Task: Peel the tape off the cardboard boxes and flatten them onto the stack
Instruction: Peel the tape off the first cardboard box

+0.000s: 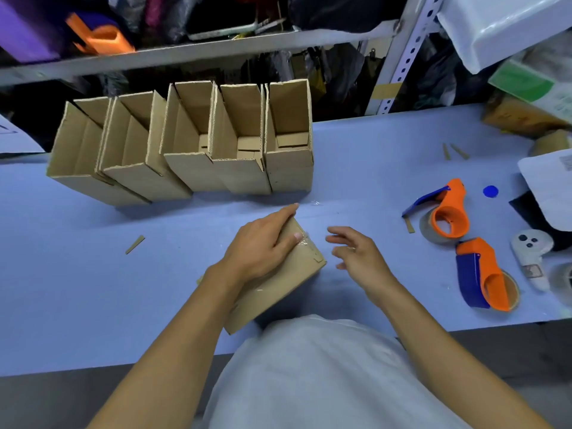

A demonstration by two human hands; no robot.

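My left hand (pixel 263 243) lies palm-down on the taped box (pixel 278 274), fingers stretched flat across its top. My right hand (pixel 356 252) hovers just right of it, fingers loosely spread, holding nothing.

Right of the hands, two orange-and-blue tape dispensers (pixel 450 216) (pixel 484 274) lie on the blue counter (pixel 77 289), one beyond the other. Farther right sit a white controller (pixel 530 252) and a small blue disc (pixel 490 191). Beyond the hands, a metal shelf (pixel 201 54) carries an orange tool (pixel 99 37).
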